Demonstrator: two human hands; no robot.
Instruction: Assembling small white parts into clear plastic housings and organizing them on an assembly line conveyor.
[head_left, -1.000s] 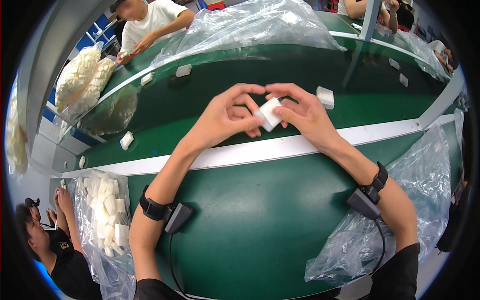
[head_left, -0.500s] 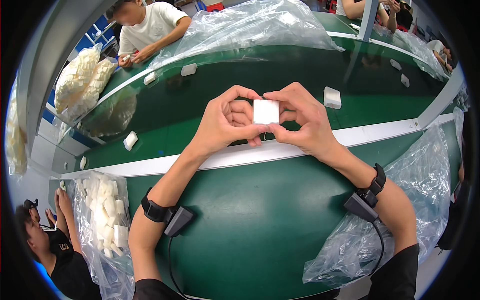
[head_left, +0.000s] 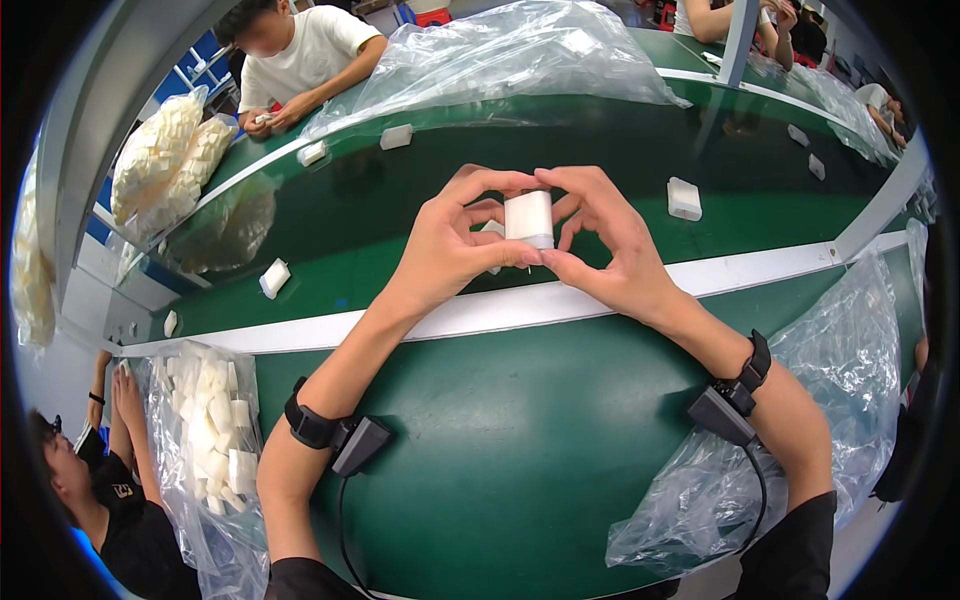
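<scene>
Between my two hands, above the white rail, is a small white plastic block [head_left: 528, 216] with rounded edges and a greyish lower end. My left hand [head_left: 450, 235] pinches it with thumb and index finger at its left side. The thumb and index finger of my right hand [head_left: 610, 235] close on its right edge at top and bottom. Another white piece [head_left: 492, 229] shows partly behind my left fingers; whether it is held or lies on the belt cannot be told.
Similar white blocks [head_left: 685, 199] lie spaced along the green belt [head_left: 340, 230]. A bag of white pieces [head_left: 205, 430] stands at my left, an almost flat clear bag [head_left: 700, 500] at my right. A large plastic sheet [head_left: 500, 60] and a person in white [head_left: 310, 50] are across the belt.
The block in my hands has been turned, so its greyish end now shows below. Pieces on the belt have shifted a little to the right.
</scene>
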